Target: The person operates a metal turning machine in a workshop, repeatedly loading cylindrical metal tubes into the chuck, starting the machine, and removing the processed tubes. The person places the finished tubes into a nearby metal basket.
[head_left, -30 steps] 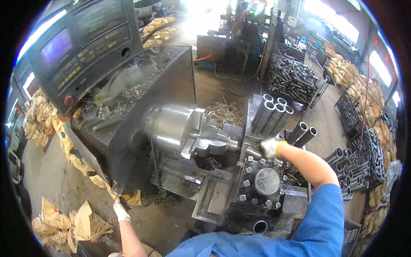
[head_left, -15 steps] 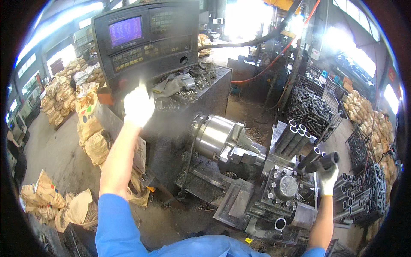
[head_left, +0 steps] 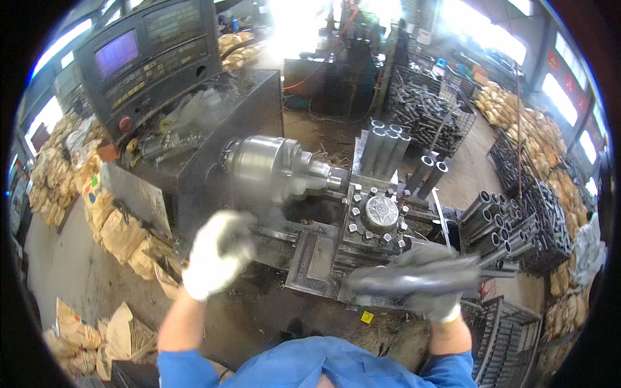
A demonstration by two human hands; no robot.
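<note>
My left hand (head_left: 217,255), in a white glove, hangs in front of the lathe bed, below the chuck (head_left: 262,169); motion smears its fingers. A dark metal tube (head_left: 414,277) lies roughly level in my gloved right hand (head_left: 442,306), on the near side of the tool post (head_left: 381,212). Both the tube and that hand are blurred. The chuck's jaws look smeared, as if turning, while the tool post beside them is fairly sharp. Several tubes (head_left: 386,152) stand upright behind the tool post, with two more (head_left: 424,174) leaning to their right.
A control panel (head_left: 145,58) with a lit screen rises at the far left. At right, more tubes (head_left: 495,226) are stacked beside a crate (head_left: 511,343). Wire bins of metal parts (head_left: 424,107) stand farther back. Sacks (head_left: 123,236) line the left side.
My left hand has come down from beside the control panel toward me. My right hand has brought the tube from beyond the tool post to its near side. The chuck's jaws have become blurred.
</note>
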